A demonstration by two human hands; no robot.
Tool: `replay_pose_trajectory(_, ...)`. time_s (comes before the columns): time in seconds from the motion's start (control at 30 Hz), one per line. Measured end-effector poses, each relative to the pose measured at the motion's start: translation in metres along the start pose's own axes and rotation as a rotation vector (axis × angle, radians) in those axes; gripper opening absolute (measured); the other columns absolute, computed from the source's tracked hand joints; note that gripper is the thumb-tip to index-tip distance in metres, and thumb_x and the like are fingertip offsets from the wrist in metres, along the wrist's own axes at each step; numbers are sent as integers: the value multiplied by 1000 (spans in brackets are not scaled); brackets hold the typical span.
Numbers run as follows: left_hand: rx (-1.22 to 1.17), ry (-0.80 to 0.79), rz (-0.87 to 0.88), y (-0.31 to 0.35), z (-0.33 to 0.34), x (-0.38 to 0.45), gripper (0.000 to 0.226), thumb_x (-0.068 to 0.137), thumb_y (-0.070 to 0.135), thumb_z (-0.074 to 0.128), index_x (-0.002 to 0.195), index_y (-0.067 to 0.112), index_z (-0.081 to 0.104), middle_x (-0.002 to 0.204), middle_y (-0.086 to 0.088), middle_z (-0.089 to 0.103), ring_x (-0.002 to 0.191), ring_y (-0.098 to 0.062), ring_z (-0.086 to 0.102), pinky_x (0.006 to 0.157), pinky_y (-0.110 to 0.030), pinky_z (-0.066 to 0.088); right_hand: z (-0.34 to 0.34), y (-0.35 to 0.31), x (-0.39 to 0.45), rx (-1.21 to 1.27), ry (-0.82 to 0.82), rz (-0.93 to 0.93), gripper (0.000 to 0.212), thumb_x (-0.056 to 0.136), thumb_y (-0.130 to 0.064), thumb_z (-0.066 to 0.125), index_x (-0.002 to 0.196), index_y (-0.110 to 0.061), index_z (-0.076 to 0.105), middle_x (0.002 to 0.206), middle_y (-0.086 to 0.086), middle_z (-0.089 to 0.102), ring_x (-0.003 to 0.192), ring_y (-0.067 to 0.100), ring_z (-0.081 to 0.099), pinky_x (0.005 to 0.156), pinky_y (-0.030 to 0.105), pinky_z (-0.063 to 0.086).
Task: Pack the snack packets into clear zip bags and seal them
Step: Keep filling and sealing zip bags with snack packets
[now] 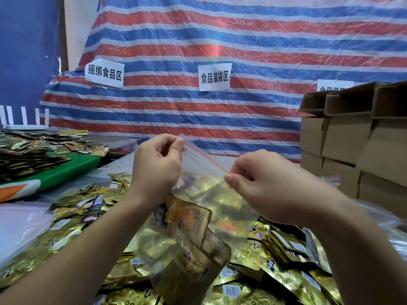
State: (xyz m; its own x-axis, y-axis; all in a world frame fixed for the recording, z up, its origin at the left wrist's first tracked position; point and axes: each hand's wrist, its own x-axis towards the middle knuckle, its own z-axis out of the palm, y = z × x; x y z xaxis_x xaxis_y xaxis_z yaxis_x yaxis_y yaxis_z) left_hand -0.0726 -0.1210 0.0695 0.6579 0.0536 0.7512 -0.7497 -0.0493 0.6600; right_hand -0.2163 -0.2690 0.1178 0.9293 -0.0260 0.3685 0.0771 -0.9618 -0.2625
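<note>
both hands (204,172) pinching zip bag (198,208) top, packets (286,260) beneath

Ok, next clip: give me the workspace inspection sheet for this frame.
Surface: table, mostly buried in packets.
Job's things: clear zip bag holding gold snack packets, lifted over the loose packet pile.
Clutter: more packets on a green cloth; plastic sheets.
Grippers: left hand and right hand pinch the bag's red zip strip at either end.
Cables: nothing seen.
Surroundings: striped tarp with paper signs; stacked cardboard boxes.
</note>
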Motion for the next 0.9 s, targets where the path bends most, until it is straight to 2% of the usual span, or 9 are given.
replay_pose_trajectory(0.1,-3,20,-3,-5,-1,3,24,98,20,59,76,13,66,65,-16,58,53,-8,46,50,-34,40,-1,0,-1,-10,-21,3,36,101,-42,50,80,-15,63,61,0,58,48,8,43,46,24,35)
replay_pose_trajectory(0.17,-11,20,-6,-8,-1,5,25,98,21,58,75,14,66,62,-7,56,52,-7,46,49,-27,39,-2,1,-2,-1,-25,1,31,101,-40,51,80,-21,62,61,-2,60,49,5,50,41,18,36)
replay_pose_trajectory(0.23,-15,21,-15,-12,-2,7,26,99,22,58,75,15,65,61,0,55,53,-7,46,49,-25,38,-3,1,-3,1,-20,0,25,101,-38,51,81,-26,59,63,-6,59,54,-1,53,43,15,39)
replay_pose_trajectory(0.43,-24,12,-10,-20,-3,11,28,99,23,57,74,16,64,57,9,53,52,-5,46,47,-20,37,-2,1,-1,-38,-36,35,24,102,-40,50,83,-27,58,70,-5,61,57,7,55,47,21,36)
replay_pose_trajectory(0.6,-12,9,-3,-20,-3,12,28,99,24,57,72,19,64,57,12,55,51,-2,46,46,-17,38,-6,2,0,-26,-24,46,27,101,-41,51,78,-27,57,66,-5,57,55,6,49,48,20,31)
replay_pose_trajectory(0.73,-25,-30,-2,-16,-4,14,27,100,25,56,74,19,64,59,11,57,53,-4,47,49,-22,40,-8,5,-1,-30,-15,1,24,101,-39,51,82,-27,59,71,-6,59,61,7,52,51,23,37)
replay_pose_trajectory(0.8,-50,-61,-18,-13,-4,14,27,100,25,54,75,18,63,59,10,56,57,-7,48,53,-27,41,-10,8,-2,-24,2,-4,23,100,-39,52,81,-28,59,69,-10,59,58,5,51,49,19,34)
replay_pose_trajectory(0.9,-95,-110,-45,-9,-5,12,27,101,25,52,79,16,63,59,10,53,59,-10,47,57,-29,41,-12,13,-2,-32,-4,-14,23,98,-39,53,77,-30,59,67,-29,59,57,-6,53,46,15,35)
